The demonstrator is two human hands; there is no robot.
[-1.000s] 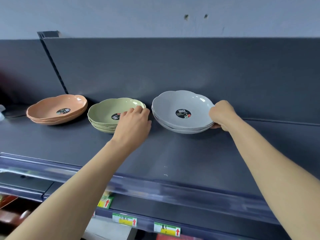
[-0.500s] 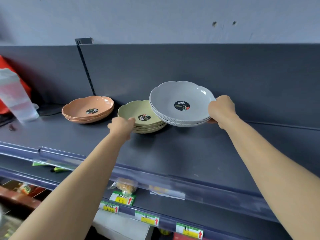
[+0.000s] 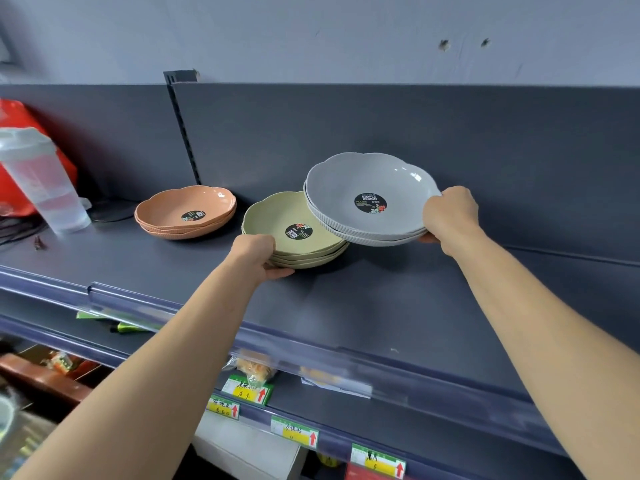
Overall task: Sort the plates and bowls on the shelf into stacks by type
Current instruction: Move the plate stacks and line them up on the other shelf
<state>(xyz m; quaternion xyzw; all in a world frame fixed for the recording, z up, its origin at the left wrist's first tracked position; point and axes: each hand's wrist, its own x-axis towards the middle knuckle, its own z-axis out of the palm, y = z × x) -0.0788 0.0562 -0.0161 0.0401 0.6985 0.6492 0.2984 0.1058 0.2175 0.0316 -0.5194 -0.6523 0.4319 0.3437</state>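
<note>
Three stacks of scalloped plates sit on the dark shelf [image 3: 398,306]. A grey stack [image 3: 346,188] is held tilted above the shelf by my right hand [image 3: 450,213], which grips its right rim; its left edge overlaps the green stack [image 3: 273,220]. My left hand [image 3: 258,252] clasps the front left rim of the green stack, fingers under its edge. An orange stack [image 3: 187,211] rests further left, untouched. Each top plate carries a round black sticker.
A clear plastic pitcher [image 3: 45,181] stands at the far left in front of a red bag [image 3: 20,112]. Dark cables lie beside it. Below the shelf's front rail [image 3: 346,358] hang price tags [image 3: 247,393] and lower shelves hold goods.
The grey stack has been lifted and carried left over the green stack's edge. My left hand dropped from the green stack's top to its front rim and took hold.
</note>
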